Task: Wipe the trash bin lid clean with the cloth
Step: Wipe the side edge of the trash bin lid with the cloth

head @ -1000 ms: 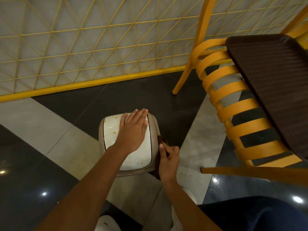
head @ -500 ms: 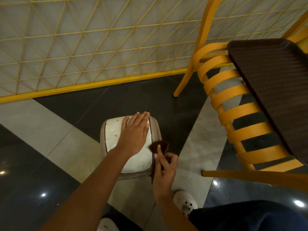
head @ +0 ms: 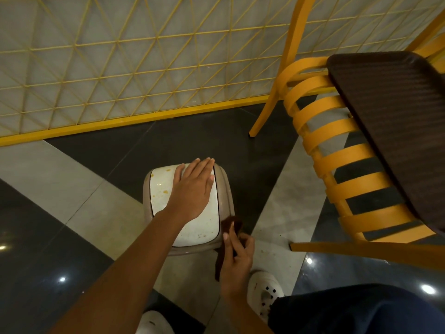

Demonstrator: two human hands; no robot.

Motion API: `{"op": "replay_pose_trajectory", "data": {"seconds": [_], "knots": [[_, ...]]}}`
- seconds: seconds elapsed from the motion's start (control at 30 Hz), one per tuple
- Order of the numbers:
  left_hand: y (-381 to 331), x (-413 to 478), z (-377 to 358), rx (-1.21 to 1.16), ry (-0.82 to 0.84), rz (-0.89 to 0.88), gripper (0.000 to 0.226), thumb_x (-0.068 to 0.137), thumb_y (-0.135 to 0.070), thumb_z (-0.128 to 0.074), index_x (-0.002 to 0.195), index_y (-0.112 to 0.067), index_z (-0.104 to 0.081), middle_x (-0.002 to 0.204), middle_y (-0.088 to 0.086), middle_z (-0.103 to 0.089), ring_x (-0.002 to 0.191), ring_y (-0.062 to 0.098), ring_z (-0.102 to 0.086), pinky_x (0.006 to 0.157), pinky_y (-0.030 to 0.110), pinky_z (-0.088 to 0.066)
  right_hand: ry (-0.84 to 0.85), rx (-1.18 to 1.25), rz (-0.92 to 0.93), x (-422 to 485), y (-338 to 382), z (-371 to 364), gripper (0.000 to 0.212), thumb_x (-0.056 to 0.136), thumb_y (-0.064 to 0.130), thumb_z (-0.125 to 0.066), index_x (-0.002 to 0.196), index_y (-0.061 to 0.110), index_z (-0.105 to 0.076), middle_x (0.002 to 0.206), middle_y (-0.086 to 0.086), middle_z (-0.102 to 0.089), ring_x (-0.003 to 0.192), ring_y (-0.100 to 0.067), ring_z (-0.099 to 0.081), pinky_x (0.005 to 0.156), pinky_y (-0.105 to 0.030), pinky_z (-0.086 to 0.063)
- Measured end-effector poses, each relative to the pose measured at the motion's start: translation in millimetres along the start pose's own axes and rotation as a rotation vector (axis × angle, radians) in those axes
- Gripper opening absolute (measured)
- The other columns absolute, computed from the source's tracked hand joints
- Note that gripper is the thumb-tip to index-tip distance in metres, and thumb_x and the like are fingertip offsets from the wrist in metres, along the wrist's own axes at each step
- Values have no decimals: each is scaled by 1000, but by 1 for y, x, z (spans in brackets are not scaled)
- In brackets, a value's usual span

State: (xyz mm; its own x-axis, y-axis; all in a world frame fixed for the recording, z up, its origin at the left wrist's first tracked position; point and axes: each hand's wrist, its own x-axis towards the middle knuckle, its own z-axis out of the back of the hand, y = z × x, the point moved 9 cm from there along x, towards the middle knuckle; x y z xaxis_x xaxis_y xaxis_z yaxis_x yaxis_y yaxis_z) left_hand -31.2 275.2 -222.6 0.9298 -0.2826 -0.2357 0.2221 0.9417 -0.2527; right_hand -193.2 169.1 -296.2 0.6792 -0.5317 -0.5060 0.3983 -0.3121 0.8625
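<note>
Left hand (head: 192, 191) lies flat, fingers straight, on the stained white plastic bin lid (head: 163, 189); right hand (head: 237, 256) pinches a dark brown cloth (head: 227, 225) at its edge

Dim warm light, floor (head: 43, 273) glare, wide-angle edge bending.

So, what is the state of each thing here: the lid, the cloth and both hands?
lid, shut, dirty with orange spots.
left hand, flat on the lid, fingers straight.
right hand, grips the cloth by the lid's near right corner.
cloth, bunched in the right hand, one end hanging down.
</note>
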Motion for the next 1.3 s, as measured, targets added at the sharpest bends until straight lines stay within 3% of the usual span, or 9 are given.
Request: {"op": "replay_pose_trajectory", "data": {"seconds": [0.07, 0.23, 0.43, 0.6, 0.77, 0.97, 1.07, 1.2, 1.3], "knots": [[0, 0, 0, -1, 0, -2, 48, 100, -32, -15, 147, -24, -7, 156, -6, -10, 144, 12, -4, 116, 33, 2, -28, -82, 12, -1, -7, 5, 11, 88, 16, -57, 94, 24, -53, 96, 7, -55, 91, -5, -56, 80, -14, -50], [0, -1, 1, 2, -4, -1, 48, 100, -32, -16, 147, -24, -8, 156, -6, -11, 144, 13, -5, 116, 33, 2, -3, -279, 75, 34, 19, -8, 18, 92, 24, -52, 103, 11, -56, 90, 14, -48, 86, -2, -51, 78, -10, -40], [-1, -1, 0, 16, -1, -1, 49, 100, -33, -16, 147, -25, -7, 156, -6, -9, 144, 13, -4, 116, 33, 2, 118, -392, 106, 33, 16, -3, 17, 93, 23, -49, 103, 11, -56, 93, 9, -48, 87, -3, -50, 88, -20, -44], [0, 0, 0, 13, -3, -3, 49, 100, -32, -15, 147, -24, -7, 156, -6, -10, 144, 13, -4, 116, 33, 2, 154, -390, 100, 44, 27, -12, 16, 93, 21, -49, 101, 9, -56, 90, 12, -47, 83, 0, -50, 69, -1, -41], [-1, -1, 1, 7, -12, 1, 48, 100, -32, -15, 147, -25, -8, 156, -7, -10, 144, 12, -4, 116, 33, 2, 219, -447, 48, 72, 48, -34, 24, 93, 24, -50, 108, 9, -61, 98, 9, -47, 86, -5, -48, 86, -19, -39], [-1, -1, -1, 11, -13, -5, 48, 100, -32, -16, 147, -25, -8, 156, -7, -9, 144, 13, -3, 116, 33, 3, 98, -319, 64, 24, 15, -3, 23, 93, 25, -50, 111, 12, -54, 97, 17, -49, 91, -1, -51, 86, -14, -45], [0, -1, 0, 13, -18, -7, 49, 100, -33, -16, 147, -24, -8, 156, -6, -10, 144, 13, -4, 116, 33, 2, 49, -270, 49, 0, -5, 4, 27, 92, 20, -50, 117, 12, -55, 107, 11, -49, 104, -10, -52, 100, -32, -43], [-1, -1, 0, 1, -17, -14, 48, 100, -32, -17, 147, -24, -10, 156, -6, -11, 144, 13, -5, 116, 34, 2, -9, -230, 105, 5, 12, -7, 23, 93, 20, -49, 116, 24, -52, 104, 20, -44, 103, -4, -48, 102, -29, -40], [0, 0, -1, 3, -24, -13, 48, 100, -32, -17, 147, -25, -9, 156, -6, -11, 144, 13, -5, 116, 34, 2, 13, -296, 196, 17, 32, -18, 26, 93, 21, -50, 116, 31, -54, 109, 16, -44, 104, 2, -45, 102, -22, -38]]}}
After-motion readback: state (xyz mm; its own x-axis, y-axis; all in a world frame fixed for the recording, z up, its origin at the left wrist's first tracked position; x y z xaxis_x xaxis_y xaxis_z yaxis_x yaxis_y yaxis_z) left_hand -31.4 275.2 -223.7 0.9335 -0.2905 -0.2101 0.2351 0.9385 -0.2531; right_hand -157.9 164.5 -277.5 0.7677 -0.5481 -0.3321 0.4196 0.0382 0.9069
